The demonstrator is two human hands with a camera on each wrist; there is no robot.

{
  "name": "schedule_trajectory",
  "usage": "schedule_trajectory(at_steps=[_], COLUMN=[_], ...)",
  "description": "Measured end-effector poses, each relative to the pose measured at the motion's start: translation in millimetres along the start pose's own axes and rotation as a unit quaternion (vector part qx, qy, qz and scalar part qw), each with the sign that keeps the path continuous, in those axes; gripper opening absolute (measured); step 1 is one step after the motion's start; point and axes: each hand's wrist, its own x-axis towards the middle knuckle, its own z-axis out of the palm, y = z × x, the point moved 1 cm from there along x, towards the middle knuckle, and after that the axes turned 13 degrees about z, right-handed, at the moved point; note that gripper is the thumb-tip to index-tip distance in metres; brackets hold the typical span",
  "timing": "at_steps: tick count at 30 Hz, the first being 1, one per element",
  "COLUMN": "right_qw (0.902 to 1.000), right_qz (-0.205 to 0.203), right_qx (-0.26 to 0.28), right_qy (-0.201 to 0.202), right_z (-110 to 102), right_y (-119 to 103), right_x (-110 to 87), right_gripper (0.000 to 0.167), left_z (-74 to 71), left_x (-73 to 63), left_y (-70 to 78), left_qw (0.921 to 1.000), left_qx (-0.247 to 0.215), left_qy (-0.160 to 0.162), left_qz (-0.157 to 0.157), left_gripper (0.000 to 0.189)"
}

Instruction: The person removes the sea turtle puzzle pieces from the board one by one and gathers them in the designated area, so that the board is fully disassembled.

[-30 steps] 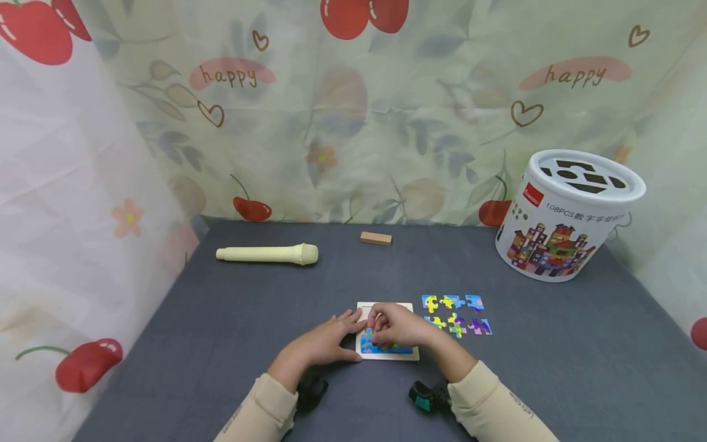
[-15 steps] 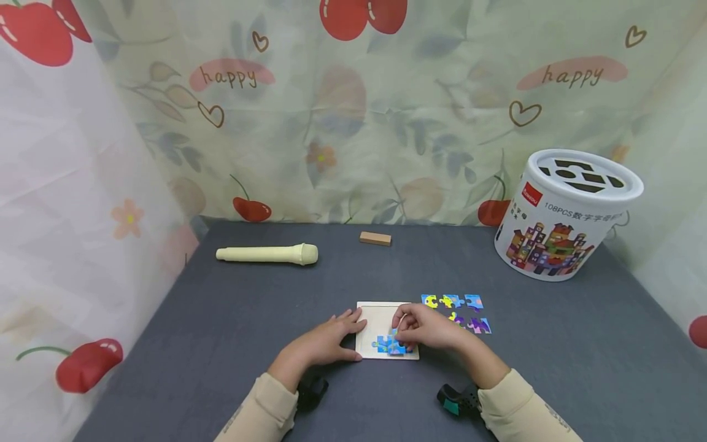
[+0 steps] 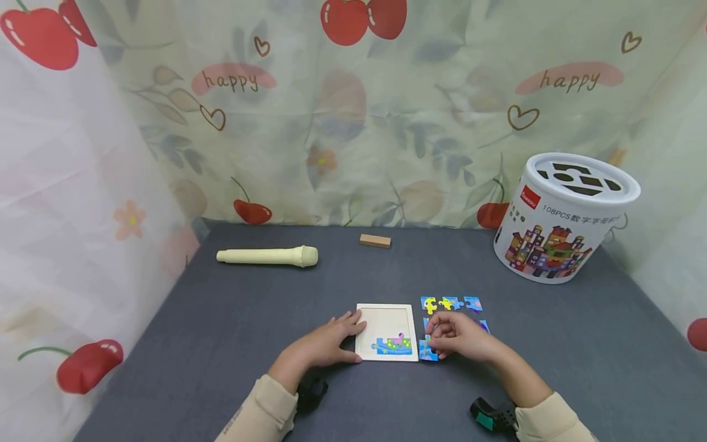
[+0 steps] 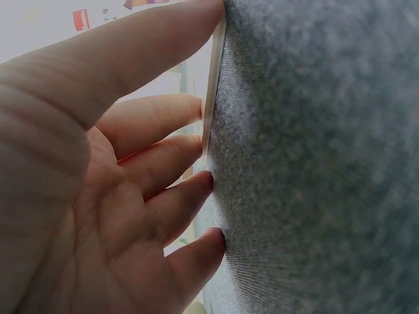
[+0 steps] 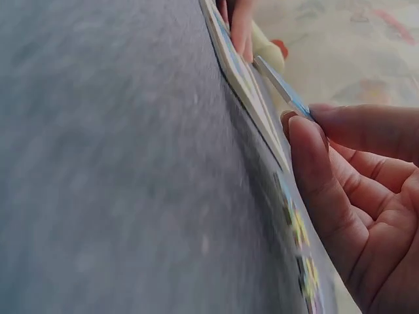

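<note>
My left hand (image 3: pixel 326 342) steadies a pale wooden puzzle tray (image 3: pixel 383 319), its fingers spread along the tray's left edge. In the left wrist view the thumb and fingertips are right at the tray's thin side. Several joined blue, green and pink puzzle pieces (image 3: pixel 394 345) lie in the tray's lower right; the lower left corner is bare wood. Just right of the tray, my right hand (image 3: pixel 463 334) pinches a blue jigsaw piece (image 3: pixel 426 352) between thumb and index finger. The right wrist view shows that piece (image 5: pixel 285 87) edge-on, tilted above the tray's level.
Loose jigsaw pieces (image 3: pixel 453 303) lie in rows right of the tray, some hidden behind the right hand. Farther back are a cream toy microphone (image 3: pixel 267 256), a small wooden block (image 3: pixel 375 240) and a large white bucket (image 3: pixel 563 221) at the right. A printed curtain stands behind the table.
My right hand has moved from over the tray to its right side, carrying the blue piece out of the tray. The lower left corner is now uncovered. The left hand stays in place.
</note>
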Motion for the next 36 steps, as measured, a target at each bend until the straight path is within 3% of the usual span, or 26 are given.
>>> schedule_trajectory(at_steps=[13, 26, 36], right_qw=[0.9995, 0.9969, 0.9944], right_qz=[0.024, 0.016, 0.024], right_qx=[0.021, -0.044, -0.056], right_qy=[0.005, 0.064, 0.086], right_z=[-4.6, -3.0, -1.2], right_y=[9.2, 7.2, 5.7], right_x=[-12.0, -8.2, -7.6], right_gripper=[0.028, 0.019, 0.019], left_z=[1.8, -0.8, -0.5], left_x=[0.0, -1.1, -0.8], left_y=[0.5, 2.2, 1.5], left_qw=[1.0, 1.0, 1.0], left_qx=[-0.002, -0.005, -0.004], left_qy=[0.0, 0.002, 0.0], left_qz=[0.006, 0.004, 0.005], left_gripper=[0.068, 0.068, 0.068])
